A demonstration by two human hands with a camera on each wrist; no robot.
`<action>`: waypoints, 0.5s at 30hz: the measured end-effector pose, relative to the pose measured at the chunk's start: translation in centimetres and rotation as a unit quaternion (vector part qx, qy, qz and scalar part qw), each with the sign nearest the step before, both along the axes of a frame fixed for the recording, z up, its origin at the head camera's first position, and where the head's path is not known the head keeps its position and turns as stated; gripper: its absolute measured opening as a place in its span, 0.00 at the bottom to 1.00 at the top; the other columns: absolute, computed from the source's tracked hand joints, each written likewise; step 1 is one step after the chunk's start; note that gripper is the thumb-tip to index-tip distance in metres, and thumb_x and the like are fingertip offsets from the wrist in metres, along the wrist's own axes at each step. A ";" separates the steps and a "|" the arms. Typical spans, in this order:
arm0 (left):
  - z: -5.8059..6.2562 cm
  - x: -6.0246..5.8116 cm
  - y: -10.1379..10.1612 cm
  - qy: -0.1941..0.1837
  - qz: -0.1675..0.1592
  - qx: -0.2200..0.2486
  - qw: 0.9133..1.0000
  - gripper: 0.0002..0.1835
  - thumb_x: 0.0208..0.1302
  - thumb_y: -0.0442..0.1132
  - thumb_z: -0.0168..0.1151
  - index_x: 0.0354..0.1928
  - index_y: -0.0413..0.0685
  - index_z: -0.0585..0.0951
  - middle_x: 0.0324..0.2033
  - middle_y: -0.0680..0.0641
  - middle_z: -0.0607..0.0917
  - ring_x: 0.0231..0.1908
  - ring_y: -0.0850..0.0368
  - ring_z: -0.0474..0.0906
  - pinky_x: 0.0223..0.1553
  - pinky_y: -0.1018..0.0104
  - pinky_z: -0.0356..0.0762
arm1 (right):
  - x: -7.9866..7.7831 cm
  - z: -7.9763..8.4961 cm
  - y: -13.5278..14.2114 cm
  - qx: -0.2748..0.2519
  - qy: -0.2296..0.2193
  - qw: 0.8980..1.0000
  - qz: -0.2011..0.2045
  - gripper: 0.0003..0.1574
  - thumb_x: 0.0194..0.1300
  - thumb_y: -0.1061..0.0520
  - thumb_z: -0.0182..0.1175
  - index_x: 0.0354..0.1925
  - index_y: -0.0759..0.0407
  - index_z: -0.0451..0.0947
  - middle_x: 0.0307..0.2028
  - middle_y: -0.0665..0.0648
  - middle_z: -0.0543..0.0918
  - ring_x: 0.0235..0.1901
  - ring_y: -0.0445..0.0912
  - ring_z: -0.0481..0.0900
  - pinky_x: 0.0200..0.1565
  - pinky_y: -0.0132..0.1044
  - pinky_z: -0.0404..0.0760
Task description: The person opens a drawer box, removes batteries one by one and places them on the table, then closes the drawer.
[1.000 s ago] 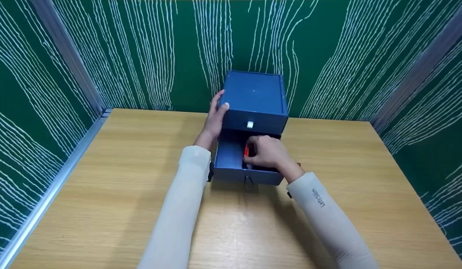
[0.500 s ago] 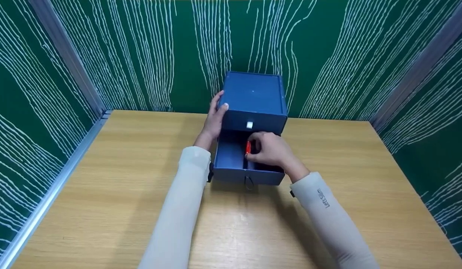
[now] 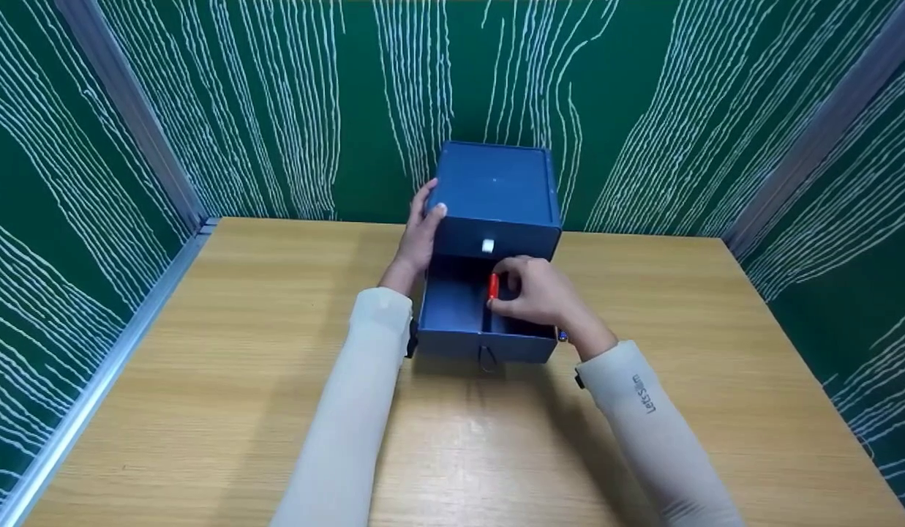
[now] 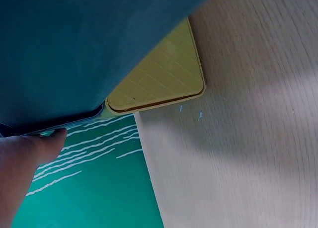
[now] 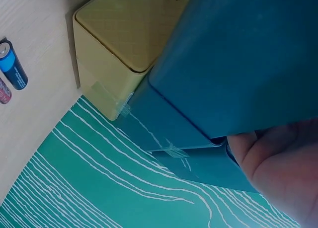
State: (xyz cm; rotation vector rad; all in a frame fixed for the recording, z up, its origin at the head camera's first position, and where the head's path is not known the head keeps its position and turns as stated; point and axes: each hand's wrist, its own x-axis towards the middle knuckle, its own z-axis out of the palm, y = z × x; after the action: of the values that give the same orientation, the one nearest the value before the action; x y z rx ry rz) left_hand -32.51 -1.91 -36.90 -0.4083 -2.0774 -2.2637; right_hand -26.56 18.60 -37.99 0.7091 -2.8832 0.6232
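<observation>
A blue drawer unit point(image 3: 496, 183) stands at the back of the table, its lower drawer point(image 3: 452, 333) pulled out and split by a thin divider. My left hand point(image 3: 418, 238) rests along the unit's left side, thumb over the top edge. Over the drawer's right half, my right hand point(image 3: 540, 293) pinches a small red cylinder point(image 3: 493, 286) upright between thumb and fingers. The right wrist view shows part of this hand point(image 5: 283, 163) at the drawer's edge, with the red cylinder hidden there.
Beneath the blue drawers sits a yellow box point(image 5: 107, 69), taped to them. A blue battery point(image 5: 13, 66) and a red battery point(image 5: 4, 91) lie on the wooden table point(image 3: 276, 410) to the unit's right. Green walls point(image 3: 276, 110) with white lines close in behind and at both sides.
My right hand has shifted slightly right with the red cylinder, and more of the drawer's divider shows. A blue battery has come into view beside my right wrist. My left hand stays put.
</observation>
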 end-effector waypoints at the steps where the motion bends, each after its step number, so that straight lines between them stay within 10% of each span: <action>1: 0.0 0.0 0.0 0.000 0.001 0.000 1.000 0.27 0.63 0.47 0.42 0.64 0.65 0.53 0.65 0.49 0.52 0.62 0.51 0.54 0.60 0.51 0.51 | 0.0 0.0 0.0 -0.003 0.000 1.000 0.002 0.26 0.43 0.40 0.63 0.40 0.52 0.74 0.27 0.52 0.74 0.27 0.44 0.69 0.26 0.35 0.67; 15: 0.0 0.0 -0.1 -0.006 -0.004 0.001 1.000 0.28 0.63 0.48 0.42 0.65 0.63 0.51 0.65 0.50 0.51 0.62 0.51 0.53 0.60 0.50 0.51 | 0.4 0.4 1.1 -0.058 -0.004 0.998 0.006 0.25 0.43 0.40 0.63 0.39 0.51 0.74 0.29 0.50 0.72 0.29 0.44 0.68 0.29 0.35 0.69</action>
State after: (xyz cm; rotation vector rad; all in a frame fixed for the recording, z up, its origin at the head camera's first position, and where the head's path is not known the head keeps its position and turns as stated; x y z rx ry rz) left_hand -32.50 -2.01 -36.93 -0.4064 -2.0829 -2.2780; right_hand -26.21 19.69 -37.56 0.7106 -2.8246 0.7896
